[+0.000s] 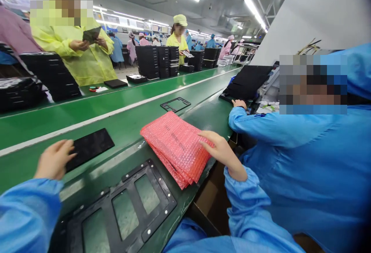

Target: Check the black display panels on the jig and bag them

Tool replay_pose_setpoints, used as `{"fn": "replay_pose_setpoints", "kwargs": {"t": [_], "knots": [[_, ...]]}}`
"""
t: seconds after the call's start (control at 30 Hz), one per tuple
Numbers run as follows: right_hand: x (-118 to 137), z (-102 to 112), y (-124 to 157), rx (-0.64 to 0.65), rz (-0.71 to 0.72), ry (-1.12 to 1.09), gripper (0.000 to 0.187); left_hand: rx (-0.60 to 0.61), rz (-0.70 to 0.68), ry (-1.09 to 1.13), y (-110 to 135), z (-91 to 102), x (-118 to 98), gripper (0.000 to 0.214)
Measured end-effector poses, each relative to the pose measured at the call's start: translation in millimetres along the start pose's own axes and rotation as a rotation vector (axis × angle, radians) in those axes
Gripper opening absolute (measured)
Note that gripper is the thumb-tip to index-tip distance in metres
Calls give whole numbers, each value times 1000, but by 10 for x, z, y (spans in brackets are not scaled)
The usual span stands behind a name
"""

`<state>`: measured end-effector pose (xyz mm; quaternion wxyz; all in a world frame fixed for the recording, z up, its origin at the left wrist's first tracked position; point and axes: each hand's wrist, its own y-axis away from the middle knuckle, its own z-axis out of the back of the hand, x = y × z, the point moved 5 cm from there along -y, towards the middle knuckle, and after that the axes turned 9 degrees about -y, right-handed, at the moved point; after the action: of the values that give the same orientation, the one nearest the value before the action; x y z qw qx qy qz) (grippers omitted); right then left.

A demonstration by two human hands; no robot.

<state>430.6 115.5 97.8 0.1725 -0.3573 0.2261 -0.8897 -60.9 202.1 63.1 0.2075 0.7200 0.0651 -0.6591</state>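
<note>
My left hand (54,159) is at the left end of a flat black panel (92,146) lying on the green conveyor belt (34,127), its fingers curled over the panel's edge. My right hand (220,149) rests flat, fingers stretched out, on the right side of a stack of pink bubble-wrap bags (173,143) at the bench edge. In front of me lies a black fixture frame (121,210) with three rectangular windows.
A co-worker in blue sits close on my right, one hand (239,103) by a stack of black trays (246,82). A second black frame (175,104) lies farther along the bench. Across the belt, people in yellow stand beside tall black tray stacks (150,61).
</note>
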Motion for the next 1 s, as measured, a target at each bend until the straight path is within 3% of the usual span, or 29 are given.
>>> {"fn": "replay_pose_setpoints", "kwargs": {"t": [0.13,0.27,0.33,0.43,0.57,0.77,0.87,1.0], "knots": [[-240,-166,-384,214,2,79,33,338,164,-31,532,-920,360,14],[-332,-454,-428,462,-100,157,78,566,359,0,1103,-1572,797,33],[-312,-527,-371,459,-145,185,87,682,358,71,1330,-1834,873,40],[-273,-530,-305,333,-183,259,84,742,329,204,1521,-2127,854,44],[-306,-509,-309,260,-146,302,76,716,312,335,1575,-2390,771,43],[-508,-484,-393,249,-112,333,72,677,330,307,1545,-2611,763,38],[-582,-442,-406,250,-123,343,73,663,335,295,1515,-2597,773,33],[-584,-406,-409,267,-101,313,73,583,318,277,1425,-2441,846,29]]}}
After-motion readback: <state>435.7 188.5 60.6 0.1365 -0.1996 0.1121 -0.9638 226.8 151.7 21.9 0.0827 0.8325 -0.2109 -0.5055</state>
